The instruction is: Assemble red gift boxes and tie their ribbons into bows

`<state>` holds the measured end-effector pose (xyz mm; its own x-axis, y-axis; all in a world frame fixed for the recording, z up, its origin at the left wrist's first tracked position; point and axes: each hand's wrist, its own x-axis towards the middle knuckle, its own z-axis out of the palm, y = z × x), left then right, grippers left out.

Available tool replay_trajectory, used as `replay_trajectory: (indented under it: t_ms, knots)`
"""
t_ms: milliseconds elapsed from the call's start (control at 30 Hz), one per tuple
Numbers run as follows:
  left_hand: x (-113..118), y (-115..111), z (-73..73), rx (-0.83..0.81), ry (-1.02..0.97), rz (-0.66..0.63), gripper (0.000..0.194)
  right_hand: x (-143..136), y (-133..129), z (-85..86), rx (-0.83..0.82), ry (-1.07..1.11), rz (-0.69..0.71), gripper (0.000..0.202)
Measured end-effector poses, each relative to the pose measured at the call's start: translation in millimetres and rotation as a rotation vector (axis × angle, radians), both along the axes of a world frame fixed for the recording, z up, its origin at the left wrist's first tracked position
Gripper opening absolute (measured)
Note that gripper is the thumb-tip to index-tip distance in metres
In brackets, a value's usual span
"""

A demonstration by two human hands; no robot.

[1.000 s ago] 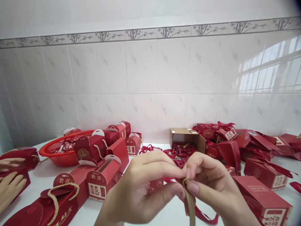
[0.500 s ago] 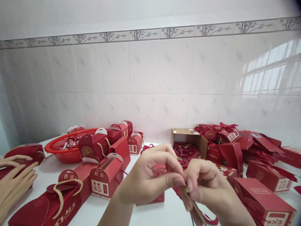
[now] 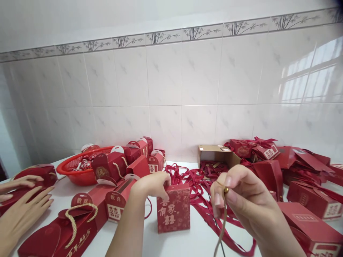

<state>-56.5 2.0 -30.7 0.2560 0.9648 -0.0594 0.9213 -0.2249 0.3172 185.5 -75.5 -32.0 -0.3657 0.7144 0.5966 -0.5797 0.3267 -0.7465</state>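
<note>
A small upright red gift box [image 3: 175, 216] with pale lettering stands on the white table. My left hand [image 3: 154, 185] has its thumb against the box's front at the upper left, and its other fingers reach over the top, partly hidden. Raised to the right of the box, my right hand [image 3: 249, 205] pinches a tan cord [image 3: 224, 228] between thumb and fingers. A small gold bead [image 3: 226, 190] shows at the pinch, and the cord's tail hangs down. Dark red ribbons [image 3: 197, 178] lie loosely heaped behind and right of the box.
At far left, another person's hands [image 3: 29, 205] rest on a red box. Handled red boxes [image 3: 91, 217] and a red plastic basket [image 3: 80, 178] of wrapped pieces fill the left side. An open cardboard box [image 3: 218, 149] holds ribbon. Several ribbon-tied red boxes [image 3: 311, 192] crowd the right.
My left hand has left the cord and moved down and left onto the small red box. My right hand has kept the cord, with the gold bead now showing.
</note>
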Motion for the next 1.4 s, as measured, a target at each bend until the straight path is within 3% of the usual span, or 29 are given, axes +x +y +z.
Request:
replay_trajectory:
  t_ms: [100,167,333,533,667,833,967,1233,1400]
  knots:
    - [4.4,1.8,2.8,0.088,-0.027,-0.023,0.018,0.7,6.8,-2.2,0.072,-0.013,-0.042,0.005]
    - [6.9,-6.4,9.7,0.199,-0.111,-0.044,0.025,2.1,12.1,-3.7,0.133,-0.027,-0.095,0.006]
    - [21.8,-40.6,27.5,0.461,-0.594,-0.099,0.058,2.9,22.3,-4.2,0.238,-0.112,-0.375,0.007]
    - [53.6,-60.9,28.1,0.558,-0.953,-0.215,0.054,-2.4,27.6,-5.0,0.302,-0.283,-0.652,0.006]
    - [64.5,-57.1,20.8,0.64,-1.004,-0.203,0.058,-3.0,29.7,-4.5,0.405,-0.327,-0.806,0.011]
    - [72.0,-54.0,17.7,0.726,-1.125,-0.132,0.027,-6.4,27.7,-3.7,0.478,-0.291,-0.824,0.013]
    - [75.9,-56.6,19.7,0.715,-1.151,-0.161,0.017,-12.7,24.4,-7.9,0.539,-0.229,-0.902,0.016]
    - [82.0,-58.7,14.2,0.745,-1.152,-0.281,0.012,-19.1,20.3,-12.1,0.495,-0.178,-1.019,0.015]
    - [81.8,-56.3,9.4,0.932,-1.051,-0.281,0.006,-18.8,16.0,-11.3,0.446,-0.169,-0.995,0.015]
